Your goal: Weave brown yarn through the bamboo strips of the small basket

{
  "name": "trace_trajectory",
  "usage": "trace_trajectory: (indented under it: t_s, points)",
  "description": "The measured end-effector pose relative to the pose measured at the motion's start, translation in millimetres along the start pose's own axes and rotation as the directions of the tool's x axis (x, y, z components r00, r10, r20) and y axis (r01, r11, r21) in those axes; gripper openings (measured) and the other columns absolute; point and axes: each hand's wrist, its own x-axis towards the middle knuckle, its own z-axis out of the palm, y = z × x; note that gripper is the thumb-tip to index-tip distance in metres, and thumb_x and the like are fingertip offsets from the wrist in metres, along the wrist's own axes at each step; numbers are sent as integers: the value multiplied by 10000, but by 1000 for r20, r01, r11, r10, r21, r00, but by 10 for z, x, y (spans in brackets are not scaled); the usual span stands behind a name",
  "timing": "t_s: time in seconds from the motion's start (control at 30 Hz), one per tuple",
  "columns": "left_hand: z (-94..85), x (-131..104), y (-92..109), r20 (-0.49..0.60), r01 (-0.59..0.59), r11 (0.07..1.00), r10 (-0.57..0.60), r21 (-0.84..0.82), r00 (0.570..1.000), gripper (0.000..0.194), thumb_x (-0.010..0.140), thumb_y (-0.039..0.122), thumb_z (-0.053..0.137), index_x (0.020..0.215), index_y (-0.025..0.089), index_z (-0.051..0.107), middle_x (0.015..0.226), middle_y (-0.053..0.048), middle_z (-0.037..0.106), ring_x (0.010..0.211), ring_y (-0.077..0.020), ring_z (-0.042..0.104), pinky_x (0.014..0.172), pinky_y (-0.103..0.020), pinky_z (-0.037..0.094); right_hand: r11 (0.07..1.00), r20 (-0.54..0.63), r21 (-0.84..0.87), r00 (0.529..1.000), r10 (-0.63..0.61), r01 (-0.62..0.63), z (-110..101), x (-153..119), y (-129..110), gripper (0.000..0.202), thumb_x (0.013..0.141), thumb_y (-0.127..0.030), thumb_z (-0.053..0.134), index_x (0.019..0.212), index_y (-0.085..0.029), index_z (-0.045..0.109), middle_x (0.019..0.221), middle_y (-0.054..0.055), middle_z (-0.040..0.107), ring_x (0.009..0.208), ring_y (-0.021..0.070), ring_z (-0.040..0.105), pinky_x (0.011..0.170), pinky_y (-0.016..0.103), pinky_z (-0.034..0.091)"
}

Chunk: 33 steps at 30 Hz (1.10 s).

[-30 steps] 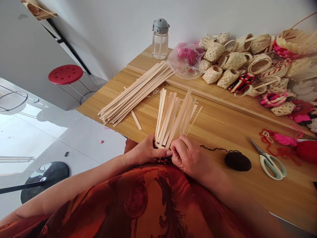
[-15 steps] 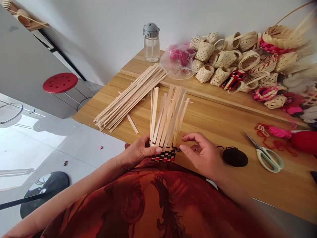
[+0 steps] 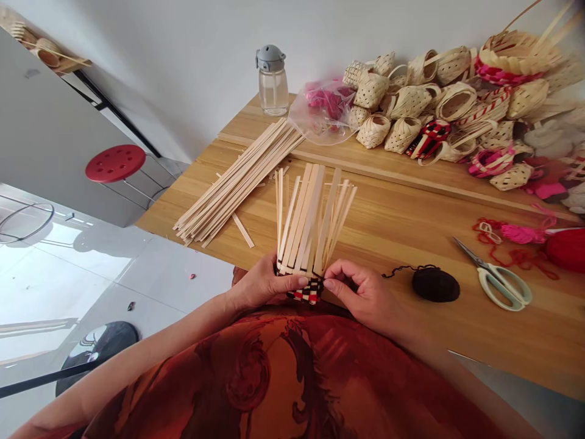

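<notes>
A partly woven basket (image 3: pixel 303 288) with a black, red and pale checked base is held just over the table's near edge. Its long upright wooden strips (image 3: pixel 308 213) fan upward. My left hand (image 3: pixel 267 281) grips the basket's left side, thumb across the front of the weave. At the right corner, my right hand (image 3: pixel 354 285) pinches dark yarn between thumb and forefinger, close against the weave. A black yarn ball (image 3: pixel 436 284) lies to the right on the table, its loose strand running toward my right hand. Part of that strand is hidden behind the hand.
Loose wooden strips (image 3: pixel 237 183) lie in a bundle at the left. Green-handled scissors (image 3: pixel 498 280) rest at the right near red yarn (image 3: pixel 567 249). Behind stand a water bottle (image 3: pixel 273 82), a plastic bag (image 3: pixel 324 113) and several small woven baskets (image 3: pixel 411 100).
My right hand has moved in to the basket's right corner, its fingers closing into a pinch. The basket has turned slightly, and its right-hand strips spread more. The view has shifted a little.
</notes>
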Motion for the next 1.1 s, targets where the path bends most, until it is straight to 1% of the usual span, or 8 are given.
trace_trajectory:
  t_s: [0.17, 0.3, 0.6, 0.73, 0.8, 0.9, 1.0, 1.1]
  points:
    - [22, -24, -26, 6, 29, 999, -28, -47, 1000, 424, 701, 363, 870, 1001, 128, 684, 885, -60, 761, 766, -191, 689, 709, -269, 535, 997, 25, -73, 1000, -1, 3, -77, -74, -34, 146, 976, -263, 519, 859, -196, 575, 748, -9, 586, 688, 144, 499, 638, 267, 392]
    - [40, -30, -40, -15, 49, 995, -50, -89, 999, 454, 688, 354, 881, 1026, 134, 673, 918, -73, 773, 796, -207, 706, 734, -288, 546, 997, 30, -69, 999, -22, 24, -113, -121, -20, 148, 985, -252, 501, 857, -200, 551, 742, -17, 550, 683, 140, 473, 640, 264, 380]
    - [36, -36, -41, 58, 59, 996, -55, -64, 997, 487, 700, 365, 873, 1059, 114, 660, 931, -89, 768, 828, -227, 709, 751, -304, 547, 989, 111, 145, 994, -27, 11, -147, -180, 56, 165, 1001, -289, 504, 875, -194, 553, 798, -12, 533, 742, 140, 470, 695, 253, 408]
    - [7, -27, -79, 37, 14, 988, -9, -157, 999, 511, 727, 375, 855, 1124, 122, 657, 1004, -112, 773, 891, -248, 721, 796, -321, 556, 981, 75, 190, 997, 27, -41, -116, -160, 93, 178, 987, -333, 554, 890, -189, 597, 802, -10, 561, 732, 132, 493, 695, 250, 422]
    - [-20, -29, -116, 54, 26, 971, -14, -239, 998, 543, 753, 424, 828, 1167, 121, 647, 1041, -137, 771, 923, -271, 729, 811, -344, 563, 970, 40, 232, 997, 64, -71, -107, -145, 119, 184, 975, -366, 581, 931, -190, 611, 807, -8, 574, 692, 123, 494, 654, 246, 427]
    - [-64, -36, -167, 77, 59, 959, -39, -277, 996, 601, 756, 488, 816, 1196, 116, 643, 1045, -155, 773, 925, -280, 738, 792, -339, 565, 949, -36, 300, 993, 112, -96, -106, -123, 158, 221, 945, -398, 623, 1014, -188, 618, 860, 12, 610, 682, 122, 529, 630, 250, 459]
    - [-85, -33, -185, 88, 53, 958, -29, -280, 996, 674, 757, 480, 823, 1301, 158, 587, 1127, -156, 757, 975, -291, 735, 809, -352, 567, 944, -99, 313, 985, 142, -105, -115, -105, 188, 261, 916, -389, 655, 1072, -182, 622, 951, 49, 654, 804, 156, 610, 716, 286, 518]
    - [-86, -19, -173, 101, 28, 968, -3, -251, 995, 689, 802, 421, 807, 1384, 196, 515, 1225, -154, 725, 1079, -293, 707, 905, -388, 549, 939, -118, 326, 981, 153, -107, -121, -92, 208, 317, 890, -377, 684, 1133, -186, 616, 1057, 73, 668, 928, 181, 635, 826, 328, 535]
